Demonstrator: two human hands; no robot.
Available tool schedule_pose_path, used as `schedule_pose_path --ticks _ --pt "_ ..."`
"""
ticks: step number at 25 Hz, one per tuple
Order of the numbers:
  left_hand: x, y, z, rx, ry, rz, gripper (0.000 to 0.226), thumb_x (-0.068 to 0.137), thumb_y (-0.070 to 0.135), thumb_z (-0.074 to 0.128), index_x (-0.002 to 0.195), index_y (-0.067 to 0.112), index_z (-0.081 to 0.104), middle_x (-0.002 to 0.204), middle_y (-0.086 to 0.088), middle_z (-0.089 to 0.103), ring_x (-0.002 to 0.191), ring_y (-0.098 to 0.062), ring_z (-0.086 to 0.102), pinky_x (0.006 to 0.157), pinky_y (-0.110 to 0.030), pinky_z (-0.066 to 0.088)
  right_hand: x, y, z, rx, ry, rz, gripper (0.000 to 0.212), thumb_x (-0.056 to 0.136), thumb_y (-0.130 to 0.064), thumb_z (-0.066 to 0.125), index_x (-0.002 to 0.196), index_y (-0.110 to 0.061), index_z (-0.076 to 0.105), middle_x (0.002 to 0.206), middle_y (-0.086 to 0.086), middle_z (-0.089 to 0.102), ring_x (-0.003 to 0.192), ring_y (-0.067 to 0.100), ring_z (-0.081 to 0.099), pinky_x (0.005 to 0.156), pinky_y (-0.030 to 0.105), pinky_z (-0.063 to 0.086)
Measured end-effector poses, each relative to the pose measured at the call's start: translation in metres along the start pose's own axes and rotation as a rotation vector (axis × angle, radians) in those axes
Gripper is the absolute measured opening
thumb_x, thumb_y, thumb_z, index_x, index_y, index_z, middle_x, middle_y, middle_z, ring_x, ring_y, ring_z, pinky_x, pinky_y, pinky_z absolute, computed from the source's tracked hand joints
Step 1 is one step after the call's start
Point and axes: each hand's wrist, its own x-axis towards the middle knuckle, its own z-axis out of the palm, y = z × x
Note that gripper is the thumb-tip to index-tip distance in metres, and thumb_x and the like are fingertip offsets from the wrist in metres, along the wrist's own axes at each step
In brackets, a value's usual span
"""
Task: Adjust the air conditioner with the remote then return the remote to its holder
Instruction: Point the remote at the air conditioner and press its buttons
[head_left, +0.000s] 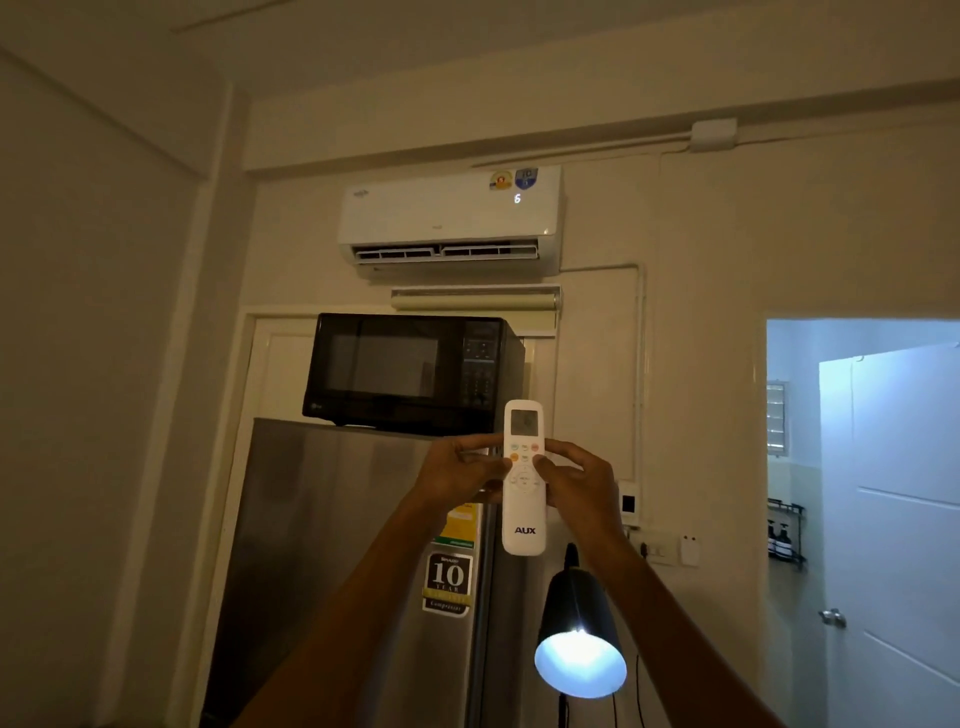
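Observation:
A white AUX remote (523, 514) is held upright in front of me, its small screen at the top. My left hand (460, 475) grips its left edge. My right hand (574, 480) holds its right edge, with the thumb on a button just below the screen. High on the wall hangs the white air conditioner (449, 218), its flap open and a lit digit on its front. A small white holder-like box (689, 551) is fixed to the wall at the right; I cannot tell whether it is the remote's holder.
A black microwave (410, 371) stands on a steel fridge (353, 561) directly behind the remote. A lit black lamp (579, 639) sits low, below my right arm. A white door (893, 519) stands ajar at the right, opening onto a brighter room.

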Motion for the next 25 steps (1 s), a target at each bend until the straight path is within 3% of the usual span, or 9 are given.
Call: schedule_pose_path --ticks 7,18,25 --pt "0.004 0.003 -0.03 0.003 0.016 0.079 0.034 0.084 0.006 0.065 0.118 0.014 0.064 0.112 -0.008 0.071 0.079 -0.007 0.07 0.052 -0.013 0.055 0.001 -0.025 0.031 -0.024 0.006 0.005 0.038 0.085 -0.017 0.068 0.122 -0.018 0.063 0.116 0.013 0.071 0.097 0.029 0.071 0.084 0.052 0.058" --pt "0.018 0.014 -0.046 -0.007 -0.001 0.106 0.034 0.083 0.005 0.066 0.117 0.013 0.065 0.114 -0.011 0.071 0.074 -0.005 0.07 0.052 -0.015 0.056 0.004 -0.043 0.048 0.021 0.078 0.011 0.042 0.085 -0.018 0.069 0.126 -0.014 0.061 0.12 0.013 0.069 0.096 0.03 0.071 0.082 0.052 0.059" --pt "0.016 0.012 -0.046 0.003 0.0 0.082 0.035 0.084 0.005 0.066 0.118 0.012 0.064 0.118 -0.011 0.069 0.094 -0.021 0.07 0.057 -0.019 0.059 0.0 -0.044 0.05 0.032 0.085 0.033 0.04 0.084 -0.016 0.069 0.123 -0.015 0.063 0.119 0.012 0.07 0.093 0.029 0.071 0.08 0.049 0.06"
